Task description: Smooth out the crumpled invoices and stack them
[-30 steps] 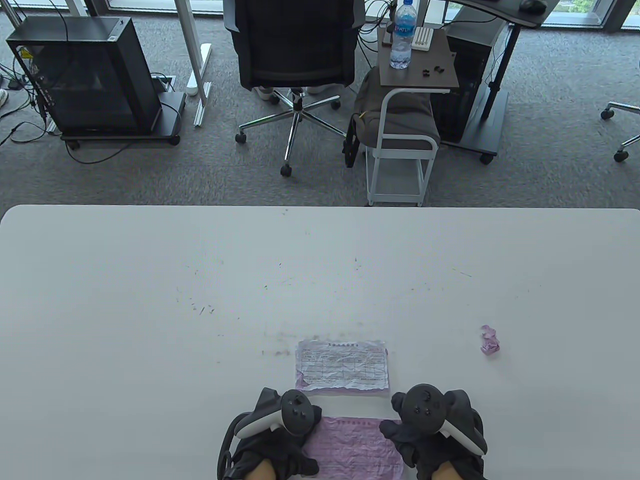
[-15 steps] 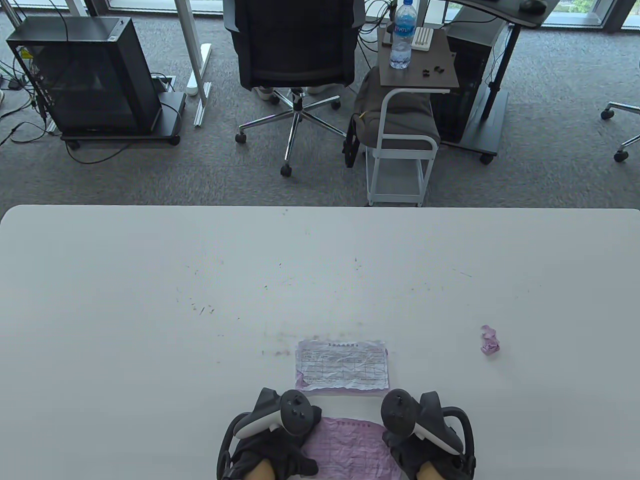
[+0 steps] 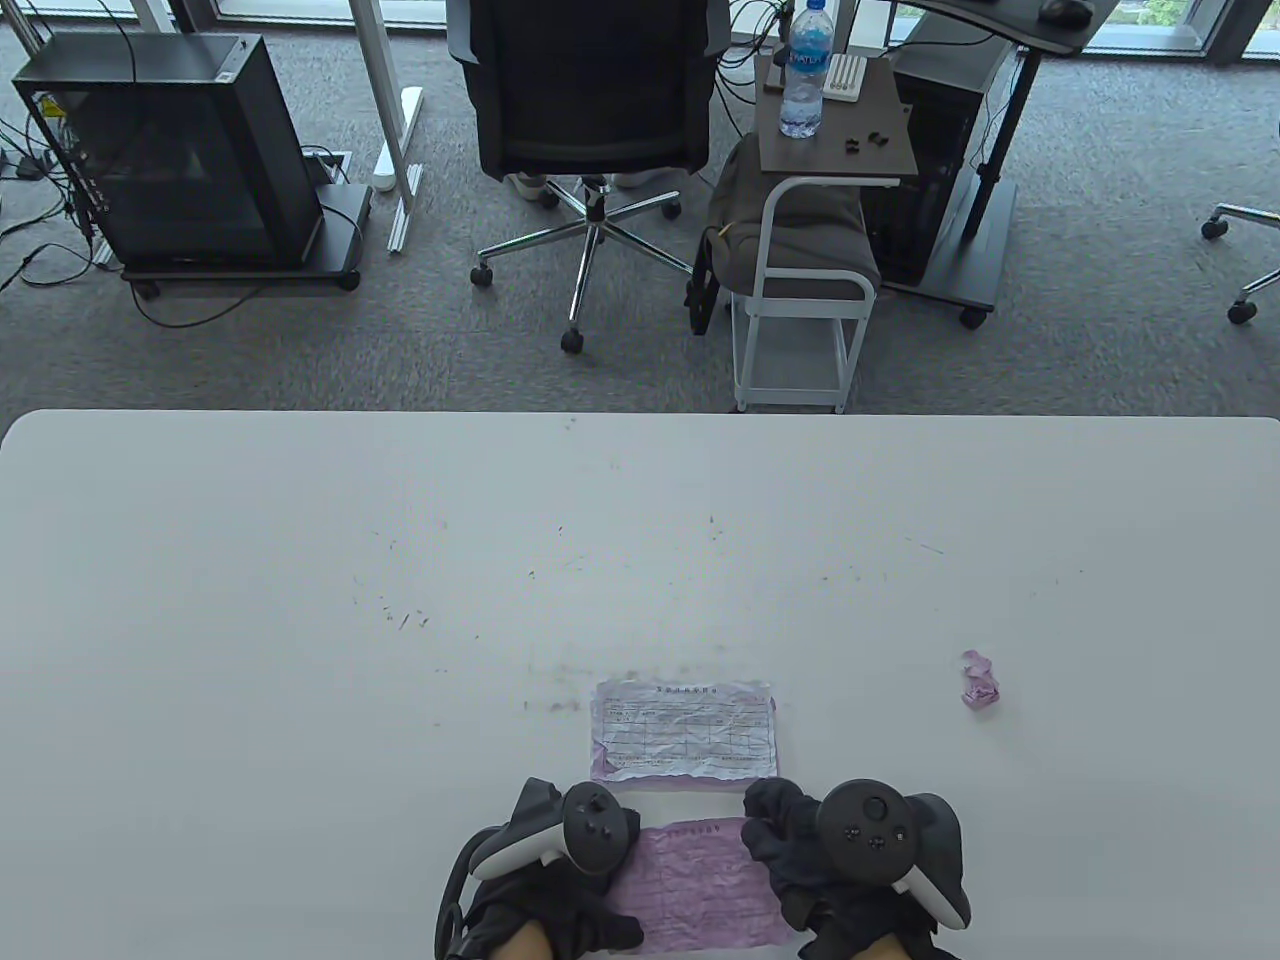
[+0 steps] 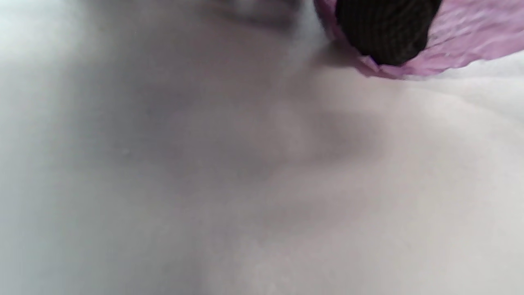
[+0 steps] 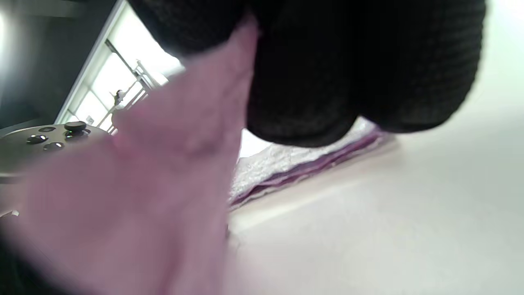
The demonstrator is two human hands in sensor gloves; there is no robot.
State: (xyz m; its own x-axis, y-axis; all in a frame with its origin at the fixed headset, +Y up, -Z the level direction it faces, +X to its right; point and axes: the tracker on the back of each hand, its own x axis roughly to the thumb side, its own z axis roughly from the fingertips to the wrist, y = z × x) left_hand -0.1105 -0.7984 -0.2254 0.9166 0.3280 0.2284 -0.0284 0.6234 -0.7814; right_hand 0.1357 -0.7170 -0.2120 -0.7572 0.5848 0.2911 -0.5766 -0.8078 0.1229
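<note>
A wrinkled pink invoice point(image 3: 700, 885) lies spread at the table's near edge between my two hands. My left hand point(image 3: 585, 890) holds its left edge; in the left wrist view a gloved fingertip point(image 4: 385, 32) sits on the pink paper point(image 4: 462, 45). My right hand point(image 3: 790, 860) pinches the right edge, and the pink sheet point(image 5: 163, 184) rises up between its gloved fingers point(image 5: 360, 73). Just beyond the hands lies the stack of flattened invoices point(image 3: 685, 730), a white crinkled sheet on top, also seen low as the stack point(image 5: 294, 164).
A small crumpled pink ball point(image 3: 980, 682) sits alone to the right on the white table point(image 3: 300, 600). Behind the table's far edge are an office chair point(image 3: 590, 100), a side cart with a water bottle point(image 3: 805, 70) and a black cabinet point(image 3: 180, 150).
My right hand has shifted left and forward onto the sheet's upper right corner, its fingers now curled over the edge. The left hand and the stack have stayed in place.
</note>
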